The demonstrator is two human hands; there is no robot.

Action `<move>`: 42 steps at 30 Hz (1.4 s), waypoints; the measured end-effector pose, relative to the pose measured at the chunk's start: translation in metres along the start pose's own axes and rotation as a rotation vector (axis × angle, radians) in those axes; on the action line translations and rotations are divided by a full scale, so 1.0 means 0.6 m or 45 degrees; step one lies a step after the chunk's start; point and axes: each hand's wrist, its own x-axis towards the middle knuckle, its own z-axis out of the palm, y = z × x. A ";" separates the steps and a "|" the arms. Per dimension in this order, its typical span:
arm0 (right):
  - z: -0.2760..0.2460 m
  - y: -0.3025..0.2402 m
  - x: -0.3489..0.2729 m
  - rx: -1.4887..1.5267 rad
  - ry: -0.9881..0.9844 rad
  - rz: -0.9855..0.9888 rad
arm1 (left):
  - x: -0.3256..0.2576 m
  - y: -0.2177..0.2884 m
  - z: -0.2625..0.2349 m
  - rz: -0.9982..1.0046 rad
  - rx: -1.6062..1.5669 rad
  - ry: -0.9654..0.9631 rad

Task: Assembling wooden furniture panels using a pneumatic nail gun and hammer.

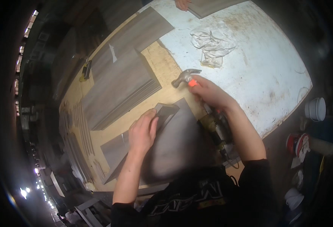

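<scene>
My right hand (211,94) is closed round the handle of a claw hammer (185,77), its metal head raised over the bench and orange showing by the grip. My left hand (142,130) grips the upper edge of a narrow grey wood-grain board (117,168), which stands on edge. To its right lies a wider grey wood-grain panel (174,140), partly in shadow. Whether the two boards are joined cannot be made out. Below my right forearm lies a green and black power tool (212,130) with a cord.
Stacked grey panels (125,87) lie beyond my left hand, with narrow strips (84,130) at the left. A crumpled clear plastic bag (214,39) rests on the white worktop (265,75). Another person's hand (182,4) touches a panel (212,6) at the far edge. A white bucket (315,109) stands right.
</scene>
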 end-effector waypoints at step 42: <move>0.114 -0.129 -0.045 -1.670 0.287 -1.018 | -0.027 0.006 0.014 -0.027 0.081 0.225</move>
